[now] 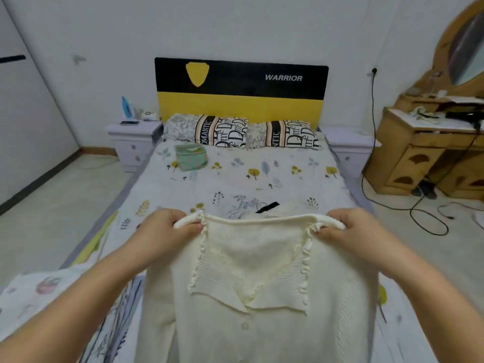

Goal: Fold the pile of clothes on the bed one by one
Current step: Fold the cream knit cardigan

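**Cream cardigan held up by both shoulders, lower centre of frame**

Cream knit cardigan [251, 297] is hanging in the lower centre, collar side up, buttons showing down the front, ruffled trim along the collar edges. Left hand [167, 226] is gripping the left shoulder seam, fingers [192, 227] curled and pinching the fabric. Right hand [351, 226] is doing the same at the right shoulder, fingers curled round the seam. Both forearms are reaching in from the bottom corners.

Just behind the cardigan's top edge, mid-frame, more clothes [251, 205] are lying on the bed [262, 174], with a black strap [267, 207] sticking out. Mostly hidden by the cardigan, can't tell how many pieces.

Further up the bed, left of centre, a green folded item [191, 157] is sitting on the printed sheet, well apart from the pile. Two patterned pillows [241, 131] are lying against the black-and-yellow headboard [241, 90]. White nightstand [132, 142] at mid-left, wooden dresser [429, 148] at right edge.
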The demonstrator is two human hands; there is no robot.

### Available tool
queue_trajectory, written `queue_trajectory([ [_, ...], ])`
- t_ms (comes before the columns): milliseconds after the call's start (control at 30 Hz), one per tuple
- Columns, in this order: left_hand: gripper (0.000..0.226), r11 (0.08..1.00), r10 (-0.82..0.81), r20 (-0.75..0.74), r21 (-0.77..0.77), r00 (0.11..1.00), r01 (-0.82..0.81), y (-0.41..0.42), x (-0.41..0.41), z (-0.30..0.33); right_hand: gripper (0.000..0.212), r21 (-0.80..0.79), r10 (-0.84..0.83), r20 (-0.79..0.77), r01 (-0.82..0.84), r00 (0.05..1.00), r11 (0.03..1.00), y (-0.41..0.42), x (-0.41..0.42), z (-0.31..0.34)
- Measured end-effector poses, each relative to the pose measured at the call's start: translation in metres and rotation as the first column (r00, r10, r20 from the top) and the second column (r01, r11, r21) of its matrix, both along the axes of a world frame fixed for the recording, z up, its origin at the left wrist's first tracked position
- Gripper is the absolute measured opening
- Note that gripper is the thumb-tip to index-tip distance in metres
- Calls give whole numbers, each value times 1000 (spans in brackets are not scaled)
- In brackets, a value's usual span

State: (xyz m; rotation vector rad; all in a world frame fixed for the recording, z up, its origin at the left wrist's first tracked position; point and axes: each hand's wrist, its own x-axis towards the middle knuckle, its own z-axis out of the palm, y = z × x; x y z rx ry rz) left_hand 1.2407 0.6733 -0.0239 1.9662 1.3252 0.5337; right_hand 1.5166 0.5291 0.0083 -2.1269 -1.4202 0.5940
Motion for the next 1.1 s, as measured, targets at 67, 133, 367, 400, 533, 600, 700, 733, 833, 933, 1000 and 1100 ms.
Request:
queue_trajectory([
  [67,39,999,19,-65,-41,998,-22,13,11,-49,30,-51,-28,2,28,1000,998,17,8,-49],
  [133,42,998,15,-115,-55,993,-22,20,17,-90,38,-82,-48,16,49,999,995,28,10,-92],
  [367,32,982,100,-183,-139,978,-127,63,51,-209,20,-94,-178,-41,174,983,980,76,29,-220],
  [400,26,981,98,-186,-148,978,-126,72,56,-222,19,-89,-190,-31,186,981,978,84,33,-234],
  [533,11,991,62,-221,-103,973,-87,115,78,-264,20,-100,-178,17,179,984,979,127,56,-283],
  [600,12,995,85,-201,-40,976,-95,136,91,-281,22,-62,-175,33,176,984,982,150,69,-302],
  [700,12,990,136,-145,-13,980,-139,162,106,-311,29,20,-235,27,235,972,972,180,85,-329],
  [733,11,988,148,-124,-26,981,-153,169,109,-324,29,26,-254,10,254,967,967,189,89,-340],
  [833,7,970,162,-98,-169,982,-177,186,109,-367,24,-66,-324,-124,318,938,946,206,95,-384],
  [933,16,913,90,-226,-370,970,-171,189,97,-412,48,-257,-354,-236,293,905,921,207,93,-429],
  [1000,34,918,25,-395,-356,918,-178,189,89,-437,47,-341,-313,-155,247,937,907,200,89,-454],
  [1100,39,979,-25,-643,-173,766,-112,189,84,-457,23,-305,-246,13,238,969,922,193,88,-475],
])
